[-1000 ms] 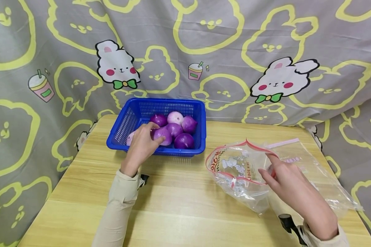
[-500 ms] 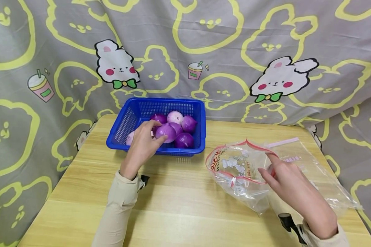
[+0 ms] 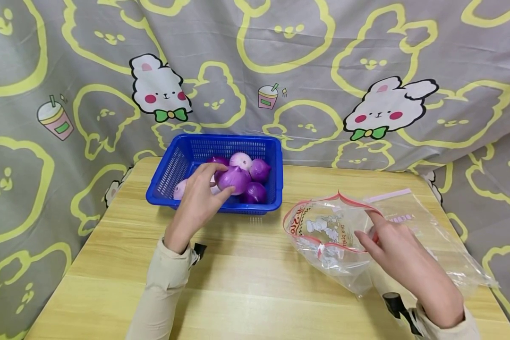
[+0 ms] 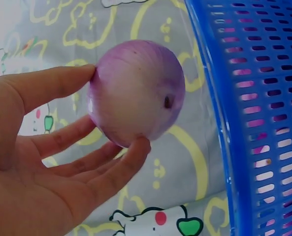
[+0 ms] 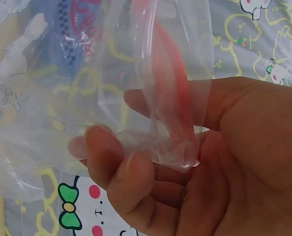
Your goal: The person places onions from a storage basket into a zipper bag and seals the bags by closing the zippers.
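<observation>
Though partly unclear, red "It's" lettering on clear bag in right hand, 1 onion in left hand

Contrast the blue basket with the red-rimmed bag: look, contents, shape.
Look: the blue basket is opaque with slotted walls; the red-rimmed bag is see-through and printed.
Contents: the blue basket has onions in it; none show in the red-rimmed bag.
Shape: the blue basket is boxy; the red-rimmed bag is crumpled, its mouth held by the right hand.
Shared: both are open.
</observation>
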A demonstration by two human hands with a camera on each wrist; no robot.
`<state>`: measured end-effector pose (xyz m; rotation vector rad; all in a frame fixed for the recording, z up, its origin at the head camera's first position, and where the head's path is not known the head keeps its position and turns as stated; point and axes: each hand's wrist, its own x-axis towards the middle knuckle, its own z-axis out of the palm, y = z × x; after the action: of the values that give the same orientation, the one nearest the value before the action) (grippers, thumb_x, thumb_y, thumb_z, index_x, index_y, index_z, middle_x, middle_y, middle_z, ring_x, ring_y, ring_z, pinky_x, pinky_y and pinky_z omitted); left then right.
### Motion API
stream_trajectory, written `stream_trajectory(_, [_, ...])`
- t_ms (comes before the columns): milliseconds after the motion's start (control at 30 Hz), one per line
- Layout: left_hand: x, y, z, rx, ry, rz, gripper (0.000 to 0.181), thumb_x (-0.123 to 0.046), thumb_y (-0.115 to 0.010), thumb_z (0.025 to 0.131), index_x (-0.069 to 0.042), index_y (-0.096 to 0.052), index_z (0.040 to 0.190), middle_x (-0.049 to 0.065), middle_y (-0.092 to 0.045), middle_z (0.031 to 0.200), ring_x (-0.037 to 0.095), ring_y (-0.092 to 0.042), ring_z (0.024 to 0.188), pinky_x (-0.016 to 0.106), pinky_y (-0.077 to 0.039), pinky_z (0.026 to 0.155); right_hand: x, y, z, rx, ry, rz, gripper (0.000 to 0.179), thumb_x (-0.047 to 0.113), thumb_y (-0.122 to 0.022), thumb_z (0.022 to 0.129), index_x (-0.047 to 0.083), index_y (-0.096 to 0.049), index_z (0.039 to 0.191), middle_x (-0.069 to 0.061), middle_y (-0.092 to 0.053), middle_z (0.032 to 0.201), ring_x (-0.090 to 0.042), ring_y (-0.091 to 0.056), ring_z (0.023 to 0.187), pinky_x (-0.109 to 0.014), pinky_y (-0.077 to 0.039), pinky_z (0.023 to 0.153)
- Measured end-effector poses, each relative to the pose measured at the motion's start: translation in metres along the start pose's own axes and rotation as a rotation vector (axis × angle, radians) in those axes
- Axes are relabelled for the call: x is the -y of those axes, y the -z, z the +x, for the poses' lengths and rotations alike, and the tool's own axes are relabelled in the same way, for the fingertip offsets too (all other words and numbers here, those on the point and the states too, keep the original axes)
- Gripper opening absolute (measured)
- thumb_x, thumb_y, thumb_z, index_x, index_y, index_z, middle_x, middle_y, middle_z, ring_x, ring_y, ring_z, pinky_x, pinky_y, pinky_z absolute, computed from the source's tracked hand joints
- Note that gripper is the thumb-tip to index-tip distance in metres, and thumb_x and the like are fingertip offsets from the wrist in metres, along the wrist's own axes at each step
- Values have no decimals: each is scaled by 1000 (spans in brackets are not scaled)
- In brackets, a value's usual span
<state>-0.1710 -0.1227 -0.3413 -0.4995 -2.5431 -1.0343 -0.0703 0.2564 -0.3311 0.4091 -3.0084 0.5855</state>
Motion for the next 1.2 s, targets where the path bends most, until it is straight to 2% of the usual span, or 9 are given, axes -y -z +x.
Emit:
stream_trajectory(200, [-8, 0, -3, -1, -111, -55, 41, -13, -82, 82, -5, -64, 118, 11, -60, 118, 24, -59, 106, 42, -54, 88, 1, -1, 0, -11, -4, 0, 35, 14, -64, 95, -5, -51, 122, 11, -51, 62, -3, -44, 51, -26, -40, 52])
stream_trajectory(567, [-25, 0, -9, -14, -193, -90, 46, -17, -83, 83, -7, -62, 122, 7, -59, 126, 22, -56, 116, 42, -49, 99, 1, -2, 1, 12, -25, 17, 30, 17, -62, 97, -2, -52, 118, 10, -53, 63, -5, -46, 53, -27, -40, 52])
stream_trajectory(733, [-35, -1, -13, 1, -252, -110, 47, -20, -82, 83, -8, -63, 124, 7, -58, 130, 22, -55, 121, 42, -47, 101, 4, -2, 1, 21, -47, 25, 31, 21, -59, 100, -2, -52, 119, 9, -54, 64, -6, -47, 53, -28, -41, 53])
stream_trajectory(933, [-47, -5, -17, 20, -342, -148, 47, -18, -82, 84, -7, -61, 125, 8, -56, 133, 18, -52, 126, 34, -47, 103, 6, -2, 2, 35, -67, 34, 35, 24, -56, 102, -3, -51, 124, 8, -55, 65, -7, -47, 53, -29, -41, 53])
stream_trajectory(1200, [-62, -13, -24, 65, -417, -182, 46, -18, -79, 87, -7, -60, 127, 10, -54, 134, 20, -52, 126, 29, -48, 102, 8, -2, 2, 20, -62, 32, 35, 25, -55, 102, -4, -52, 122, 8, -55, 65, -7, -47, 51, -28, -40, 52])
